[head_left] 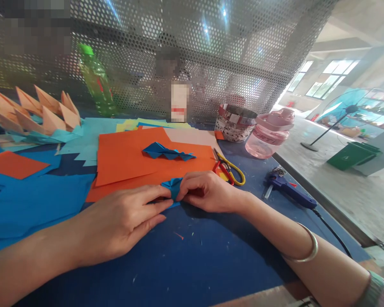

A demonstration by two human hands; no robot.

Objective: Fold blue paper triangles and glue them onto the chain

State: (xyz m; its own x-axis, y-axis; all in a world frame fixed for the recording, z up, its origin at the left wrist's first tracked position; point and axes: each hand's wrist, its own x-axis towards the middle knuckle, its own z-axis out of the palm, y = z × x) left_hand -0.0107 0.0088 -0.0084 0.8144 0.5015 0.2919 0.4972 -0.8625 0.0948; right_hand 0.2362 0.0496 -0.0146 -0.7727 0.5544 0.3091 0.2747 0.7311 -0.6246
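Blue folded-paper piece (176,192) sits low over our flat dark-blue bench (185,268); our bare left hand (123,217) touches its left side, grip unclear, our right hand (209,192) pinches its right. Probably light, crisp, easily creased: we should hold thicker folds, sparing points.

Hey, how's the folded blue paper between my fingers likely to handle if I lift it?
The folded blue paper is likely very light, being a small paper piece. Its visible creases should make it stiffer than a flat sheet, though its thin edges may crumple under a hard pinch.
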